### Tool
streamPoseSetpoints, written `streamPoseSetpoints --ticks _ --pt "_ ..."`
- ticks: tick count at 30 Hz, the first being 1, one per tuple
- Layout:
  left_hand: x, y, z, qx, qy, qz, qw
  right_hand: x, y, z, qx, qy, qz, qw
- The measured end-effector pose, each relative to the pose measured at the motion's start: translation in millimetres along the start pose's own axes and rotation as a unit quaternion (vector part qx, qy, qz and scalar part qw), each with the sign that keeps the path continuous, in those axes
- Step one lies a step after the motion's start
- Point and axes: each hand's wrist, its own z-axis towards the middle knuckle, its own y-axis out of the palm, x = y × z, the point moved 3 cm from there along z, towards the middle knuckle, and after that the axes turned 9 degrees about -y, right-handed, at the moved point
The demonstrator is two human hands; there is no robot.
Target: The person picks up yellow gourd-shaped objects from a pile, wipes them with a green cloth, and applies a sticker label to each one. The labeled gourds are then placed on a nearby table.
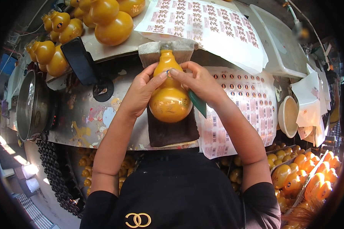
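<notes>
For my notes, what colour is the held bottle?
The bottle is mostly golden yellow, best seen in the head view.

The left hand (143, 86) and right hand (203, 82) partly cover the sticker (168, 72) on the held gourd (170, 101). It hides some of the cloth (174, 134) beneath it; the right hand hides part of the green blade (196, 102) just right of it. Beyond it, leftward, the top edge crops other gourds (132, 7); far right of it, nearer the body, strands (304, 213) blur.

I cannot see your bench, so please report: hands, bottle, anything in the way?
Left hand, right hand: both gripping yellow gourd bottle, thumbs at small round sticker. Bottle: neck pointing away, over dark cloth. Close by: green flat tool at right hand.
</notes>
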Motion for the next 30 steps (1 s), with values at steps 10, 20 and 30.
streamPoseSetpoints --ticks 10,20,30 --pt "0.7 1.3 1.2 0.000 -0.014 -0.037 0.999 -3.8 2.6 0.6 0.008 0.001 0.015 1.000" --pt "-1.9 1.8 1.1 0.004 0.012 -0.011 1.000 1.0 -0.8 2.1 -0.026 -0.006 0.035 0.999" --pt "1.7 1.9 -0.2 0.006 0.004 0.033 0.999 2.2 -0.2 3.1 -0.024 -0.013 -0.015 1.000"
